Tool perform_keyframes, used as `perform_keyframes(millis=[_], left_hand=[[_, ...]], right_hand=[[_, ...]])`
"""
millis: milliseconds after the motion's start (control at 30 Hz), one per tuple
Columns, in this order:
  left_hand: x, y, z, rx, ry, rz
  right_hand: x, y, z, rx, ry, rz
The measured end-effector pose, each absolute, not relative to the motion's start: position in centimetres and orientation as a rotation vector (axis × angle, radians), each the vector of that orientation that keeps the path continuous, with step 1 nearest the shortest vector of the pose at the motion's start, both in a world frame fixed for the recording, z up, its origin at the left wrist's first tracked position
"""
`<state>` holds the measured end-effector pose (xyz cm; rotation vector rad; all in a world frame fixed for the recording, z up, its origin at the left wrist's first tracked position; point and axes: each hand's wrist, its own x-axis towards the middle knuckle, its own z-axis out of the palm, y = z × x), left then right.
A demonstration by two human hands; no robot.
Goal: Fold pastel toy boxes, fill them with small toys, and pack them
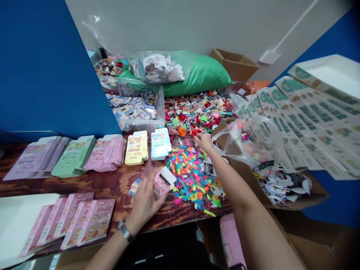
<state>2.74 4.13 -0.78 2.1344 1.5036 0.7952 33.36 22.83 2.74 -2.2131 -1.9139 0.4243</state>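
Wood-look table (118,183), grey wall (182,26) behind. Left hand (144,198) reaches in from 7 o'clock, thumb and fingers around a small pink box (161,184), which sits toward 7 from centre, open end at roughly 1, long axis 7-to-1. Right hand (204,141) is stretched in from 5, at the box's 2 o'clock, fingers bunched narrow at a red trinket (196,132); can't tell if it's actually pinched tbh.

A big green bag (205,73) lies by the grey wall (182,22), with an open brown box (234,67) near its right end. A little white box (270,57) sits on that wall, and a white strip (296,24) goes up from it. A blue wall (42,67) stands at left.
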Motion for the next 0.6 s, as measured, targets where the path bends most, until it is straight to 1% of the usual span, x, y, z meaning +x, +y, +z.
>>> perform_keyframes(millis=[133, 233, 300, 500, 600], left_hand=[[2.8, 4.6, -0.7, 2.149, 1.539, 0.821], [3.0, 4.8, -0.5, 2.145, 1.544, 0.823], [3.1, 4.8, -0.3, 2.142, 1.556, 0.831], [2.6, 4.5, 0.0, 2.115, 1.604, 0.814], [2.4, 4.4, 0.2, 2.117, 1.59, 0.821]], right_hand=[[33.5, 19.4, 5.5, -2.052, -1.932, 0.629], [32.4, 17.4, 7.1, -1.854, -1.904, 0.832], [31.3, 16.4, 8.0, -1.732, -1.848, 0.89], [28.9, 14.8, 10.7, -1.584, -1.893, 0.756], [29.2, 15.5, 11.7, -1.548, -1.887, 0.527]])
